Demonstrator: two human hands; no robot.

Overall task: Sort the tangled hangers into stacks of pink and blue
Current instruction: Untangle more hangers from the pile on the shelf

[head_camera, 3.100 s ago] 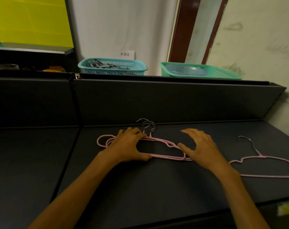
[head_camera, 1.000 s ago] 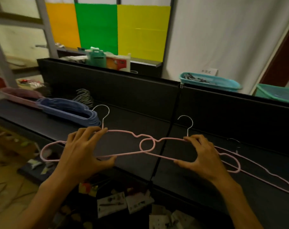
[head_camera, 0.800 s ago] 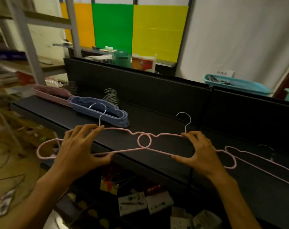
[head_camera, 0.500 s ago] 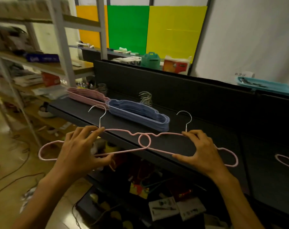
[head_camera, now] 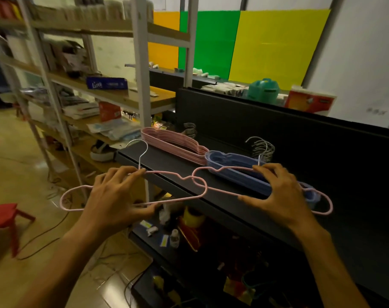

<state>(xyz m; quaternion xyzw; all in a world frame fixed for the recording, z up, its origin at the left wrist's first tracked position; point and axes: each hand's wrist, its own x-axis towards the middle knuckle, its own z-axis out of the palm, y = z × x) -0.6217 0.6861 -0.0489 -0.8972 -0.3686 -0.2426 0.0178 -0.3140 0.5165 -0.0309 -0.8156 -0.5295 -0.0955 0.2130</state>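
2 pink hangers — interlocked, left hand, right hand

Pink hangers: matt coating w/ shiny metal hooks.

Place: storeroom or stockroom
Evidence: metal shelving stacked with boxed goods at left; black counter at right

A single head-worn view looks forward and down, close over both hands, the left hand and right hand low in frame. It faces along a dark counter running away to the right, with shelving at left, somewhat blurred, perhaps from head motion. Wide-angle bending shows at the edges.
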